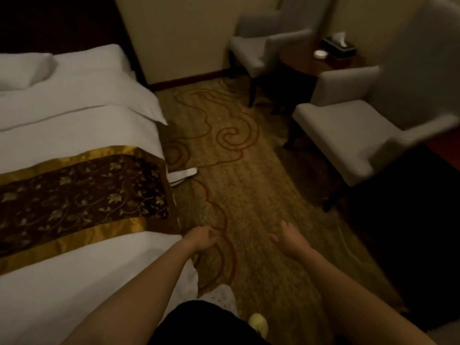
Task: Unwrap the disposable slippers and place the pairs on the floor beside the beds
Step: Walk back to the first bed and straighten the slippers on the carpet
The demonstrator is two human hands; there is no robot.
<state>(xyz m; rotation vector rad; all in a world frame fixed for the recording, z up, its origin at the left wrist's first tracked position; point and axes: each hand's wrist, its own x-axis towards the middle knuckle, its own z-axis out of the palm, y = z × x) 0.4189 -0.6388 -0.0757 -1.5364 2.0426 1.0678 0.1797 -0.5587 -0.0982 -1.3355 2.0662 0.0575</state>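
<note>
The white slippers (pixel 183 176) lie on the patterned carpet (pixel 249 195) right against the side of the bed (pixel 74 125), partly tucked under the brown and gold bed runner (pixel 82 195); I can't tell whether they are one or a pair. My left hand (pixel 201 239) hovers empty near the bed's corner, fingers loosely curled. My right hand (pixel 290 239) is empty too, fingers spread above the carpet. Two pale armchairs (pixel 348 135) stand across the aisle beside a dark side table (pixel 308 64).
</note>
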